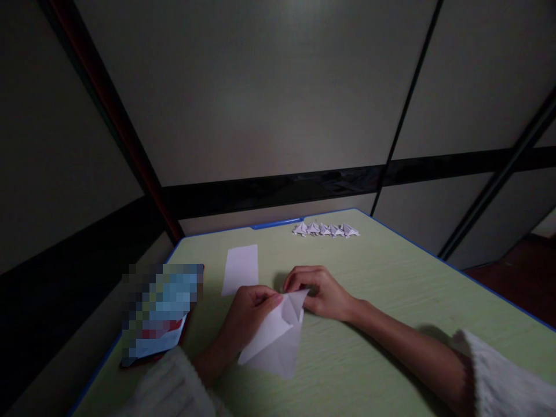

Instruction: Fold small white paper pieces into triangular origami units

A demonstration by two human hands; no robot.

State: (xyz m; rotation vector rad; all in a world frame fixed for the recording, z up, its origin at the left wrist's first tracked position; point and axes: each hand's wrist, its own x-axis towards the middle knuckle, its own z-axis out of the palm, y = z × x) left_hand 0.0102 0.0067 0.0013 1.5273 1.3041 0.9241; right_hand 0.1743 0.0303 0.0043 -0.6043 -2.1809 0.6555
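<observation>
A partly folded sheet of white paper (pixel 282 339) is held above the near middle of the table, with creases and a raised pointed flap on its upper right. My left hand (pixel 249 315) pinches its upper left edge between thumb and fingers. On the other side, my right hand (pixel 319 289) has its fingers curled behind the pointed flap, gripping the paper there. The tips of the right fingers are partly hidden by the paper. Beyond my left hand, a flat white paper sheet (pixel 241 266) lies on the table.
Several folded white paper figures (pixel 325 230) stand in a row at the far edge of the pale green table (pixel 391 266), which has a blue rim. A tablet-like device (pixel 163 318), its screen blurred, lies at the left. Grey panels (pixel 278 87) rise behind.
</observation>
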